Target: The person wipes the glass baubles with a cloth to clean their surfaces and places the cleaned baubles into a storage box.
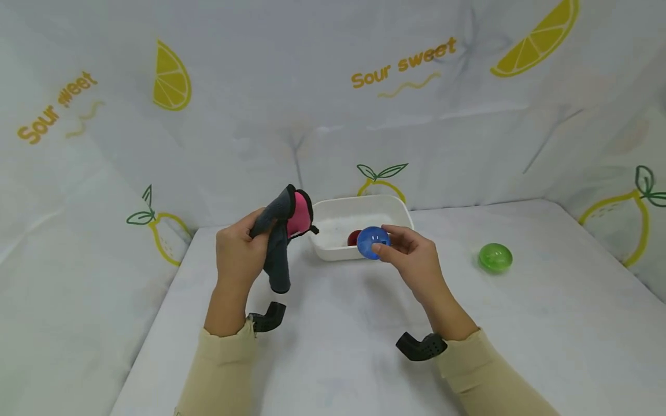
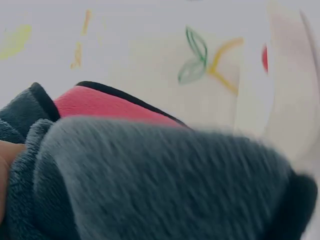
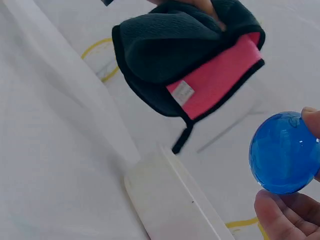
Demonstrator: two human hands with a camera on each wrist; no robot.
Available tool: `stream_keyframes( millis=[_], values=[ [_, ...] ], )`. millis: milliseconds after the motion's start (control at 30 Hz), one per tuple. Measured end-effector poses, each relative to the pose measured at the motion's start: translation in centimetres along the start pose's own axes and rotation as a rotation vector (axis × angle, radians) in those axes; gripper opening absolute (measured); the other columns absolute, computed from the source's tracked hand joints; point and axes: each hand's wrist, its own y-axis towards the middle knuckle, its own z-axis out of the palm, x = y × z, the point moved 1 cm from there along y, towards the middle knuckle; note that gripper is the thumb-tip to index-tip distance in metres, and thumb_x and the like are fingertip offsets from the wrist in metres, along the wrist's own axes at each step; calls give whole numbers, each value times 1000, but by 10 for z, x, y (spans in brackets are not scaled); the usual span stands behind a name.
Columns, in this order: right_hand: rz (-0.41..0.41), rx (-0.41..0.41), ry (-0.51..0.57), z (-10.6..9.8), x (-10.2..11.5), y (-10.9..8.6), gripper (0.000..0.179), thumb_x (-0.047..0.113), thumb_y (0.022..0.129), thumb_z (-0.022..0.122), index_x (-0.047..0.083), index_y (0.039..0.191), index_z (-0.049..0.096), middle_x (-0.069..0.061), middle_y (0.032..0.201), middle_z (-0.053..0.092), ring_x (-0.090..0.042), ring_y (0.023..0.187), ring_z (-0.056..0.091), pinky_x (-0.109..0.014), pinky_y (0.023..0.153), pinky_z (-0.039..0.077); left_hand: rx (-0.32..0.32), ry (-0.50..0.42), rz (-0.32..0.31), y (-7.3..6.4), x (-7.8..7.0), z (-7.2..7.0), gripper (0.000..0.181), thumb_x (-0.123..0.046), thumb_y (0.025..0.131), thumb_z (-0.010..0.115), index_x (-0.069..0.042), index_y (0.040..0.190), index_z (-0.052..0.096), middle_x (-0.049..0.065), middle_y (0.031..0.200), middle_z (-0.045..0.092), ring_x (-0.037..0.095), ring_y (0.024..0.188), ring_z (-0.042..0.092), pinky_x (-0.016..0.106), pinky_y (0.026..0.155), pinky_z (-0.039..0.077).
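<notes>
Bunched in my left hand point(image 1: 241, 248) is a cleaning cloth point(image 1: 280, 254), dark grey on one side and pink on the other, with black edging. Its hanging loop and small white label show in the right wrist view. My right hand point(image 1: 413, 257) pinches a clear blue ball point(image 1: 373, 242) between thumb and fingers, in front of the white tub point(image 1: 333, 253) and above the table. Behind the blue ball, a red ball point(image 1: 353, 238) lies in the tub, partly hidden. In the left wrist view the cloth point(image 2: 165, 180) covers most of the hand.
To the right on the white-covered table point(image 1: 333, 346) sits a clear green ball point(image 1: 495, 257). A white curtain point(image 1: 250, 104) printed with lemons and lettering rises behind the table. Both wrists carry a black device, the left one point(image 1: 267, 316) and the right one point(image 1: 421, 346).
</notes>
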Motion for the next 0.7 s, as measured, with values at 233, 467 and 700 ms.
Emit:
stream_keyframes(
  millis=[233, 467, 700],
  values=[
    [17, -31, -128, -15, -3, 25, 55, 36, 85, 77, 11, 132, 61, -13, 117, 64, -13, 96, 67, -20, 78, 55, 222, 240, -168, -7, 40, 1, 23, -21, 90, 72, -14, 112, 75, 13, 99, 75, 34, 85, 72, 52, 73, 56],
    [31, -27, -351, -29, -11, 52, 57, 40, 88, 73, 13, 135, 59, -14, 120, 63, -27, 105, 62, -32, 81, 55, 607, 316, -278, -25, 69, 28, 27, -25, 88, 74, -18, 115, 74, 12, 113, 72, 32, 99, 67, 52, 83, 53],
    [-50, 97, -689, -32, -12, 71, 52, 38, 86, 72, 13, 130, 62, -14, 117, 65, -29, 100, 61, -45, 78, 55, 749, 395, -281, -36, 75, 46, 22, -31, 83, 80, -23, 103, 77, 7, 120, 68, 33, 115, 61, 59, 91, 48]
  ],
)
